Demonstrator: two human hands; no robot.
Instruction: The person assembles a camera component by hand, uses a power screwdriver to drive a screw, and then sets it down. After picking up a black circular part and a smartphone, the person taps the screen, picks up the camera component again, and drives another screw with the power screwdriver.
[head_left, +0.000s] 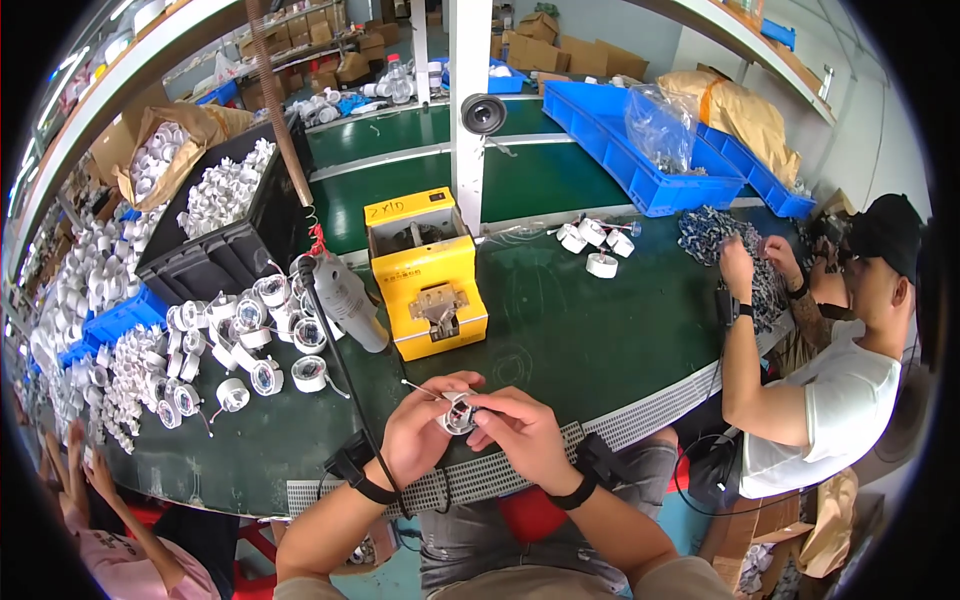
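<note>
Close to the bench's front edge, I hold a small round white plastic housing (458,414) with dark parts inside it. My left hand (415,435) grips it from the left side, and a thin wire sticks out past those fingers. The thumb and fingers of my right hand (525,435) are closed on its right side; whether they pinch a smaller part there is hidden. Beyond my hands stands a yellow machine (428,280) with a metal fixture on its front. Just left of it hangs a grey electric screwdriver (347,300) on a coiled cable.
Several similar white housings (309,373) with wires cover the bench's left side, before a black crate (215,255) of white parts. More white rounds (601,264) lie right of the machine. A co-worker (825,390) handles a pile of small parts (712,235) near blue bins (650,190).
</note>
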